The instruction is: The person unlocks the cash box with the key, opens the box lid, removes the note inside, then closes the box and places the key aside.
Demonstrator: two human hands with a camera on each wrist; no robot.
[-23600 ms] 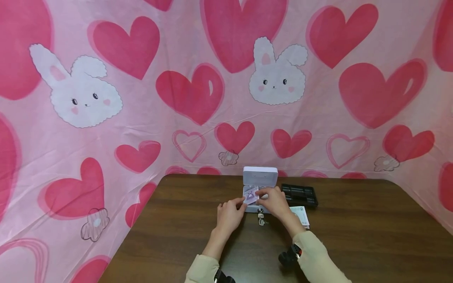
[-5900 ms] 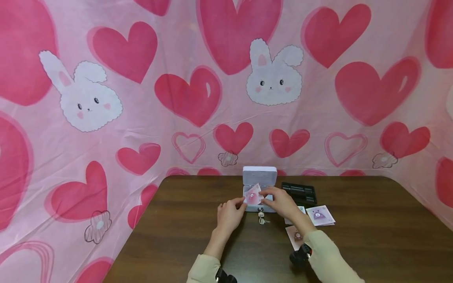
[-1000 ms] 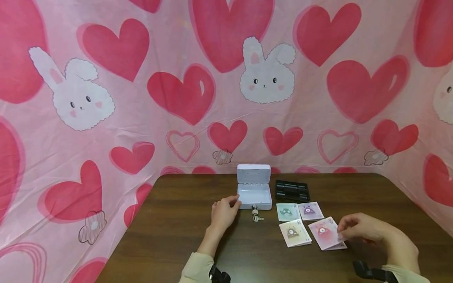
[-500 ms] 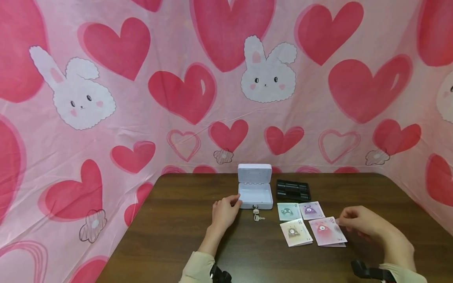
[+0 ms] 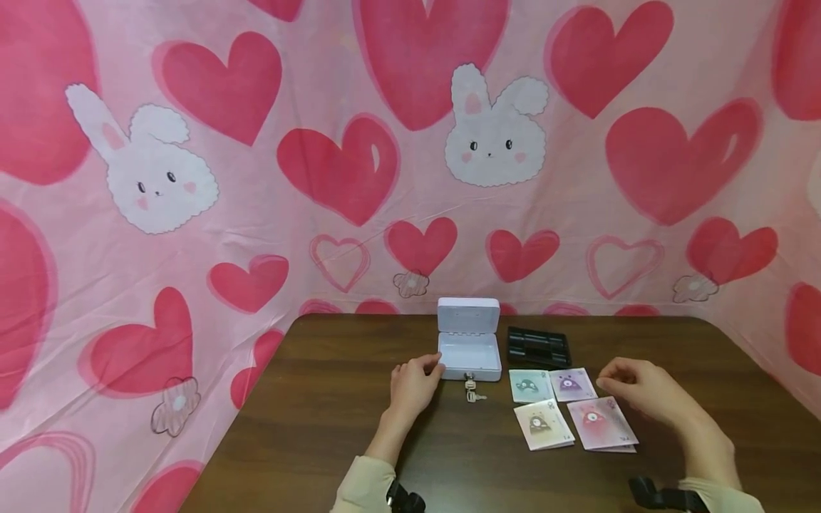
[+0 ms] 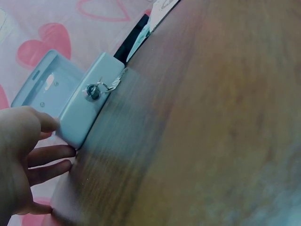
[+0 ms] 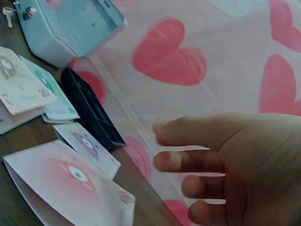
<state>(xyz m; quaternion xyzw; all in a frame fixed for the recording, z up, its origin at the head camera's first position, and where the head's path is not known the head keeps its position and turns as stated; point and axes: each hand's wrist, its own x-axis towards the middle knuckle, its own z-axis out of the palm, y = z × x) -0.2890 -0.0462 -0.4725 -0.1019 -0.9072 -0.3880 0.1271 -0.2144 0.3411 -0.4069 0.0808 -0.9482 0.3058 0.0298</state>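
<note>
A white cash box [image 5: 470, 356] stands with its lid raised and nothing inside. My left hand [image 5: 413, 387] touches its left front corner with thumb and fingers, the fingers fairly straight in the left wrist view. Keys [image 5: 472, 390] hang from the front lock. To the right lie folded play banknotes with cartoon monsters: a green note [image 5: 529, 387], a purple note [image 5: 571, 385], a yellow note [image 5: 542, 425] and a pink note [image 5: 601, 424]. My right hand [image 5: 648, 390] hovers right of the purple note, its fingers loosely bent and holding nothing.
A black compartment tray [image 5: 537, 347] sits just right of the cash box, behind the notes. All rests on a brown wooden table [image 5: 321, 427]. A pink cloth [image 5: 256, 178] with hearts and rabbits hangs behind the table's far edge.
Earlier both hands were at notes in the box, which is now empty. The right hand has let go of the pink note and moved up and left. The left hand stays at the corner.
</note>
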